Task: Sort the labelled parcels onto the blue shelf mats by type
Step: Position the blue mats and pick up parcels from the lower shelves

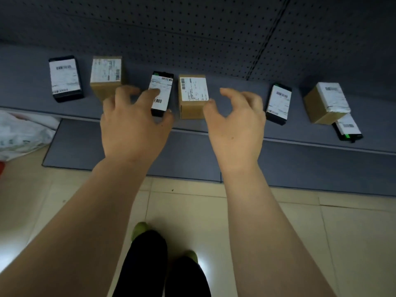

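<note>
Blue-grey shelf mat point(225, 82) carrying seven labelled parcels in a loose row, seen from above. Three brown cartons: left carton point(106, 76), centre carton point(192, 96), right carton point(326, 102). Four flat black parcels: far-left black parcel point(65, 78), black parcel left of centre point(161, 93), black parcel right of centre point(278, 103), and a fourth black parcel point(348, 129) partly under the right carton at the shelf edge. The left hand point(132, 125) rests with fingertips on the black parcel left of centre, thumb at its near corner. The right hand point(235, 123), fingers spread and curved, holds nothing; it is just beside the centre carton. Behind: perforated back panel point(192, 28). Below: a lower mat point(85, 146), tiled floor point(257, 221), white bag point(21, 133) at left.
</note>
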A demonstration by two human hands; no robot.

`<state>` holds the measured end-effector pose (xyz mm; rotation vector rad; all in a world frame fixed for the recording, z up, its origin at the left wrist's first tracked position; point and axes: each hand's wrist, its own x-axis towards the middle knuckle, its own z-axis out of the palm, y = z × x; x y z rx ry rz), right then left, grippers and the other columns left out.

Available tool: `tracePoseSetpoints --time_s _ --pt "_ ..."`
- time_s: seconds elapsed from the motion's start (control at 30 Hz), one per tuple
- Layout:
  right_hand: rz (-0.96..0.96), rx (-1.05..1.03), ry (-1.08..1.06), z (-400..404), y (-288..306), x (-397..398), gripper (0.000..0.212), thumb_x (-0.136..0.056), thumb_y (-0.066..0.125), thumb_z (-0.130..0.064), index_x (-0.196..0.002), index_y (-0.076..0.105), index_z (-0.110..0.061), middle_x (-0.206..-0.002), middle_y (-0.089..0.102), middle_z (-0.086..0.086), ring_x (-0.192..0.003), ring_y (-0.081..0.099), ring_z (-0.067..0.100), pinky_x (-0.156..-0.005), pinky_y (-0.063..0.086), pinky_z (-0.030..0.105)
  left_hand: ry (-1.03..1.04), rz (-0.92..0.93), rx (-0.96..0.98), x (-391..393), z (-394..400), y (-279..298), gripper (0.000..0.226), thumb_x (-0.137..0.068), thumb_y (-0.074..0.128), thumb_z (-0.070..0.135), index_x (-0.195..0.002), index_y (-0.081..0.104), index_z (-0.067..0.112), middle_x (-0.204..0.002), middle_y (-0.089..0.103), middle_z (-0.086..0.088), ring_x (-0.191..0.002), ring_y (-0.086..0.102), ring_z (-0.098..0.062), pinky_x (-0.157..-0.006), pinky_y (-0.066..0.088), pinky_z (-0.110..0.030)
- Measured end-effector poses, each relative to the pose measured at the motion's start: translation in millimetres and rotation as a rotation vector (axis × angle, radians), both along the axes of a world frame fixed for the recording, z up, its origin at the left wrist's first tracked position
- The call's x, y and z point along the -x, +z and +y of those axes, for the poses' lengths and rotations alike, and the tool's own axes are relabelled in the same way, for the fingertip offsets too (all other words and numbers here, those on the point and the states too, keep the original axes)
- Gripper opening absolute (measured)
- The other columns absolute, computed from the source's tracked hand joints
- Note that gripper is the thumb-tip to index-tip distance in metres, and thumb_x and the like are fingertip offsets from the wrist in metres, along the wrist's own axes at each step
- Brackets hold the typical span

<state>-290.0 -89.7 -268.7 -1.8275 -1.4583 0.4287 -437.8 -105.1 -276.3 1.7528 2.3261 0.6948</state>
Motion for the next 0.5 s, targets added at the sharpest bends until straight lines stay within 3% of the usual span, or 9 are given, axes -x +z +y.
tracePoseSetpoints --time_s 0.27,0.5 --pt "-0.151 0.118 0.021 72.1 -105.7 24.9 0.056 -0.082 0.059 -0.056 -0.133 0.05 -0.037 -0.149 0.026 0.001 -0.134 0.026 0.026 -0.108 0.031 0.043 -0.017 0.126 -0.006 37.6 71.3 -97.0 0.055 -0.085 0.058 0.043 -0.137 0.048 0.029 -0.139 0.041 -0.015 -0.123 0.033 -0.043 -0.1 0.033 -0.054" --pt "-0.233 0.18 0.062 141.1 -157.1 57.4 0.072 -0.079 0.058 -0.064 -0.141 0.038 -0.035 -0.153 0.011 0.008 -0.139 0.017 0.034 -0.114 0.021 0.049 -0.061 0.173 -0.045 46.7 136.7 -144.4 0.057 -0.084 0.057 0.045 -0.138 0.047 0.028 -0.139 0.04 -0.01 -0.124 0.034 -0.041 -0.099 0.033 -0.052"
